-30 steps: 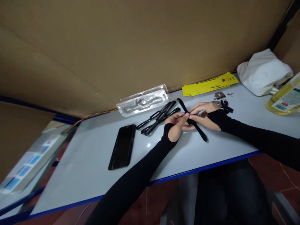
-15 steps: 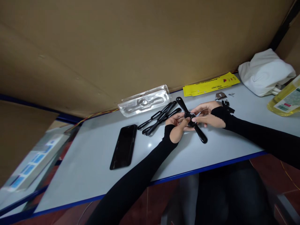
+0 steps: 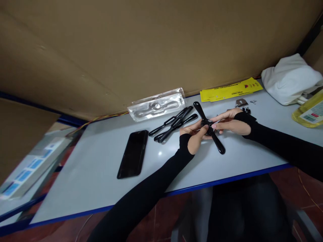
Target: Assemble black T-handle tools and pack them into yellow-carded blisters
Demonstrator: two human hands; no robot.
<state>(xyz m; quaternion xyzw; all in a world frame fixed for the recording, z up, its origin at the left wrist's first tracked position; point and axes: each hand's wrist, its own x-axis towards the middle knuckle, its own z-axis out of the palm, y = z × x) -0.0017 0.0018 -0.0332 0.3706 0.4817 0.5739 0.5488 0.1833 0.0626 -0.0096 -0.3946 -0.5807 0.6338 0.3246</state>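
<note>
Black two-handled tool held at its middle over the table

On the grey table (image 3: 93, 164), a dark phone (image 3: 133, 154) is set to the left, and similar black tools (image 3: 174, 126) are piled just beside the left hand (image 3: 195, 138). Behind them a clear plastic tray (image 3: 157, 109) is leaned near the wall (image 3: 151, 43); yellow cards (image 3: 230, 90) are spread along the back edge. A metal plate (image 3: 241, 102) and small black pieces (image 3: 246, 110) are placed beyond the right hand (image 3: 234, 123), the pieces partly hidden by its wrist. A white cloth bundle (image 3: 290, 79) and a bottle of yellow liquid (image 3: 310, 112) are kept at the far right.

The left hand is closed around the middle of the black two-handled tool (image 3: 200, 111), thumb laid on top. The right hand is brought in from the side, fingertips gathered at the same middle; whether a small part is pinched there cannot be told.

The tool's long axis is slanted: one handle is pointed toward the wall and slightly left, the other toward the table's front edge and right
</note>
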